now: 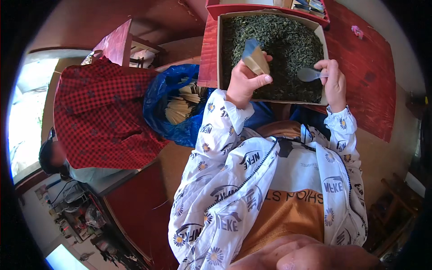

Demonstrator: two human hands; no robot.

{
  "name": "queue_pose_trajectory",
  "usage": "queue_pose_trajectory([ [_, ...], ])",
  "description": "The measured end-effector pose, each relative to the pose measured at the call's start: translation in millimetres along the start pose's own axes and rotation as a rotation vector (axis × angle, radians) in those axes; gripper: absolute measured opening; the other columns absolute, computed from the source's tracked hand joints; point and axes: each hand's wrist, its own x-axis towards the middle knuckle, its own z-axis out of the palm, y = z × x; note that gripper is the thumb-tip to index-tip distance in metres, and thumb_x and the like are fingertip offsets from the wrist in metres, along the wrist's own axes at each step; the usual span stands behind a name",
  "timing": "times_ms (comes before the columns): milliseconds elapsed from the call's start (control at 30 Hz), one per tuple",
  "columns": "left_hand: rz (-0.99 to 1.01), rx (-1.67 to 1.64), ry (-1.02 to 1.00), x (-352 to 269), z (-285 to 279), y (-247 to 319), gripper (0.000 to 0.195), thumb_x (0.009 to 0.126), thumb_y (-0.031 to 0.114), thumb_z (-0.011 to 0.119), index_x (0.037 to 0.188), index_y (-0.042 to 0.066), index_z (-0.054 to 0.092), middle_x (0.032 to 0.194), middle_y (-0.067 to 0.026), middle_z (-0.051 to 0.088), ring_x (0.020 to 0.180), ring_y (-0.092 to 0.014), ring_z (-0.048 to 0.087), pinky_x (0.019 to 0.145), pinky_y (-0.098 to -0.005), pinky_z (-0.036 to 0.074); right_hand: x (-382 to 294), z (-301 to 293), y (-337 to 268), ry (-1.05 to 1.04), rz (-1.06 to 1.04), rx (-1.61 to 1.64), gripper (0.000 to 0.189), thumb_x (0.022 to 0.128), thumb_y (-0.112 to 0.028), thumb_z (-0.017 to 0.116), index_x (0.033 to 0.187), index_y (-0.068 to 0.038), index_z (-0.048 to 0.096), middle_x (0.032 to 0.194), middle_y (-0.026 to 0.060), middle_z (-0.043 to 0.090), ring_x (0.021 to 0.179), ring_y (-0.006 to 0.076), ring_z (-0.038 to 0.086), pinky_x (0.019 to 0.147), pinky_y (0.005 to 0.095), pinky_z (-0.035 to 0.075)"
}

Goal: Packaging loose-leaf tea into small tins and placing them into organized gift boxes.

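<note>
My left hand [242, 81] holds a small brown paper packet [259, 63] upright between thumb and fingers, its bluish, see-through upper part pointing away from me. Below it is a shallow cardboard box [220, 57] filled with dried green leaves [287, 33], which look like loose tea. The leaves are heaped at the far side and lower near the middle. Over the box's right side, my right hand [334, 82] grips the handle of a translucent plastic spoon [306, 75]. The spoon's bowl is above the leaves, apart from the packet; whether it carries any leaves is hard to tell.
Left of the box, an open blue plastic bag [155, 101] holds several brown paper packets [179, 109]. A red wooden tray [216, 11] touches the box's far side. The red table [361, 84] bears a crumpled pink item [357, 32]. A person [54, 153] is beside red checked cloth [104, 114].
</note>
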Motion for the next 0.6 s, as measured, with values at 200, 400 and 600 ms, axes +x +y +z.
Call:
queue_pose_trajectory([
  [200,-0.086,-0.434,-0.127,1,-6,-10,0.084,0.078,0.042,0.085,0.142,0.005,0.044,0.131,-0.0107,0.061,0.114,-0.019,0.062,0.090,-0.0299,0.053,4,12,5,-0.059,-0.018,-0.030,0.027,0.105,-0.024,0.053,0.101,0.000,0.066,0.075,-0.0012,0.056,0.068,0.0058,0.050,0.062,0.0228,0.041],
  [400,-0.116,-0.608,-0.191,0,-15,-17,0.085,0.082,0.050,0.078,0.144,0.006,0.041,0.135,-0.0128,0.059,0.116,-0.018,0.062,0.082,-0.0291,0.058,2,27,12,-0.043,-0.045,-0.073,0.019,0.099,-0.013,0.062,0.114,-0.002,0.068,0.094,0.0035,0.068,0.080,0.0111,0.062,0.073,0.0241,0.050],
  [600,-0.110,-0.771,-0.135,-1,-8,-14,0.087,0.082,0.052,0.076,0.146,0.006,0.039,0.134,-0.0137,0.059,0.113,-0.019,0.064,0.077,-0.0284,0.058,6,41,1,0.005,-0.382,-0.322,0.018,0.095,-0.005,0.064,0.112,-0.002,0.068,0.093,0.0123,0.067,0.079,0.0233,0.066,0.069,0.0318,0.051],
])
